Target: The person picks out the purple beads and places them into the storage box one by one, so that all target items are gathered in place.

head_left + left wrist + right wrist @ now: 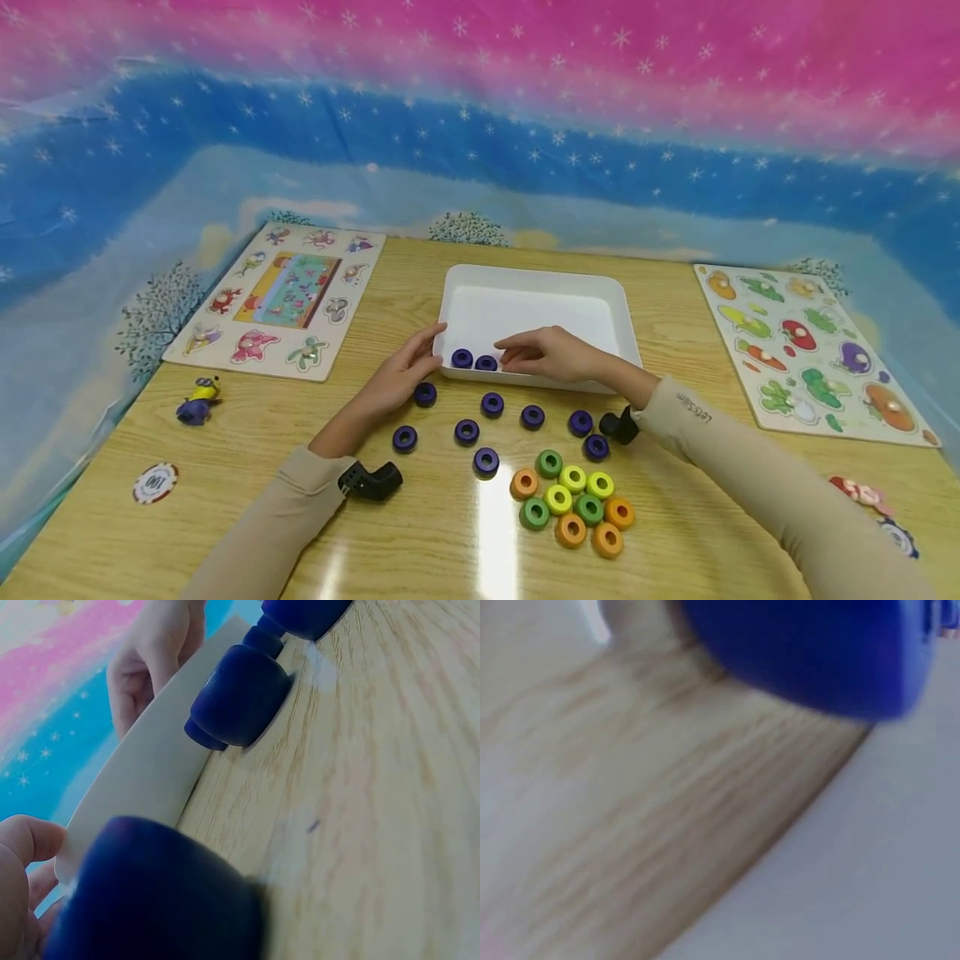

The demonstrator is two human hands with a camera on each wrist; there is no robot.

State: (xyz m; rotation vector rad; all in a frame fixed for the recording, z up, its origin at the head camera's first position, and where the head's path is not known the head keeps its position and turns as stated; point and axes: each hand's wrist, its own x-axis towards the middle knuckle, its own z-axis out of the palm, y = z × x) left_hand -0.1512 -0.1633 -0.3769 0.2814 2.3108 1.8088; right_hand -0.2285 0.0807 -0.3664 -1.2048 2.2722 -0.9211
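A white tray (536, 321) lies on the table with two dark purple rings, a left ring (461, 359) and a right ring (486, 363), at its front left corner. My left hand (401, 371) holds the tray's left end. The left wrist view shows its fingers on both sides of the tray's rim (150, 750). Inside the tray, my right hand (551, 354) reaches over the front wall, fingertips right beside the right ring; nothing shows between its fingers. Close to the right wrist camera is a big blurred purple ring (802, 652).
Several loose purple rings (467, 432) lie before the tray. Nearer is a cluster of green, yellow and orange rings (572, 529). Picture boards stand left (225, 333) and right (810, 350). A small yellow-and-blue figure (199, 402) and a poker chip (156, 483) lie at left.
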